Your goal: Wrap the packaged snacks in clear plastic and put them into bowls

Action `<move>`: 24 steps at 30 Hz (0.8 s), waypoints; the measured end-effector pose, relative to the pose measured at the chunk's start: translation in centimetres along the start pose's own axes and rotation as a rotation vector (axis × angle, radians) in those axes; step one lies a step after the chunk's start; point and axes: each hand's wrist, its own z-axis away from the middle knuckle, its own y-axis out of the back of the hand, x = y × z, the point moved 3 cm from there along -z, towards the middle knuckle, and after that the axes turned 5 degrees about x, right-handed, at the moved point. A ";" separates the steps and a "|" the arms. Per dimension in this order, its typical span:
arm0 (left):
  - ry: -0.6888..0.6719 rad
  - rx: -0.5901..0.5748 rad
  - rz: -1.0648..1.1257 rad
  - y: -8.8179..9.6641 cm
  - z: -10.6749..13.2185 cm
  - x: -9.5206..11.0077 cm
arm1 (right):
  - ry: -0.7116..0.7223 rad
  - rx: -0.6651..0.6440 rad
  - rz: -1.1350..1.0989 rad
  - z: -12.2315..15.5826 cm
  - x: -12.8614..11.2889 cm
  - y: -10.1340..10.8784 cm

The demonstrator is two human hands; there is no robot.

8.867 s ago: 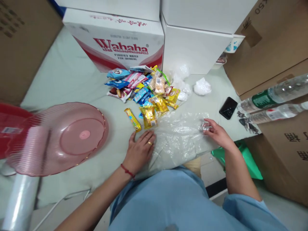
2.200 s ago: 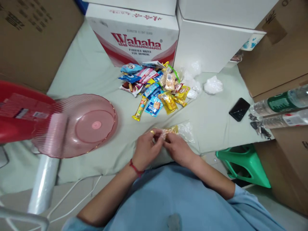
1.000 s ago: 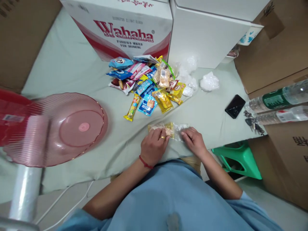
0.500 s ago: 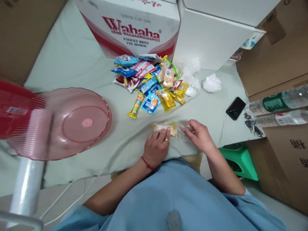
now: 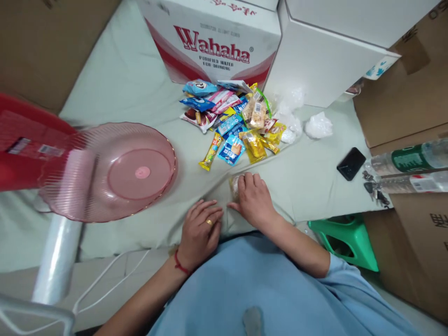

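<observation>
My right hand [image 5: 254, 198] lies palm down over a small snack bundle wrapped in clear film [image 5: 234, 182], fingers curled on it; only its left end shows. My left hand [image 5: 201, 227], with a ring and a red string at the wrist, rests flat on the pale green cloth [image 5: 115, 88] just left of it, fingers apart and holding nothing. A pile of several colourful snack packets [image 5: 234, 120] lies a little beyond both hands.
A pink ribbed plate [image 5: 121, 170] sits left, overlapping a red basin [image 5: 24, 140]. A film roll [image 5: 58, 261] lies below. The Wahaha carton [image 5: 213, 42] and a white box [image 5: 322, 60] stand behind. Crumpled film [image 5: 318, 126], a phone [image 5: 351, 163], bottles [image 5: 409, 158], keys and a green stool [image 5: 346, 235] are right.
My left hand has let go of the wrapped bundle and drawn back toward me. My right hand has slid left over the bundle, and the loose film tail no longer shows.
</observation>
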 end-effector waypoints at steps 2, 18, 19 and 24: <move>0.055 0.041 0.038 0.4 0.1 -0.2 | -0.037 0.000 -0.007 -0.1 0.4 0.1; 0.555 -0.245 0.512 2.8 -7.1 1.1 | -0.145 -0.355 -1.567 0.4 1.7 1.6; 0.576 -0.215 0.507 3.6 -7.2 0.9 | -0.163 -0.341 -1.582 0.3 1.5 1.6; 0.714 0.164 0.339 9.8 -8.1 -3.7 | -0.253 -0.110 -1.486 -0.1 3.6 2.2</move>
